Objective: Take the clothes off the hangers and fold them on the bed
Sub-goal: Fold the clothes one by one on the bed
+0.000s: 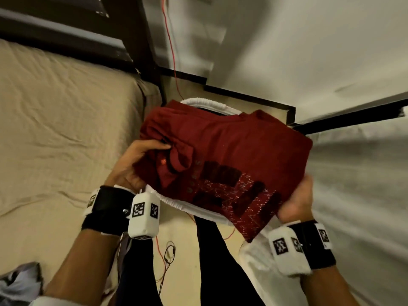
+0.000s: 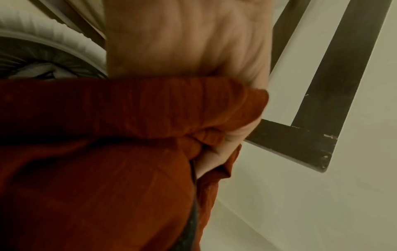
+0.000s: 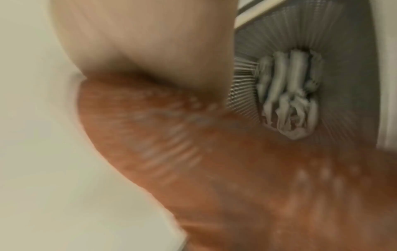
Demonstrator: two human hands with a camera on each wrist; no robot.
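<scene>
Left hand [image 1: 130, 166] and right hand [image 1: 297, 200] each grasp an end of the folded shirt [image 1: 225, 160], held above a basket [image 1: 205, 103] beside the bed [image 1: 61, 120]. Folding appears complete; next requires level placement.

The folded shirt [image 1: 223, 164] is between the left hand [image 1: 130, 166] and right hand [image 1: 295, 199], above what seems a basket [image 1: 207, 104]; the bed [image 1: 55, 129] lies left.

Beige sheet [image 1: 55, 120] covers the bed [image 1: 141, 89]

left hand [image 1: 130, 164] gripping, right hand [image 1: 297, 202] gripping, forearms extended
</scene>
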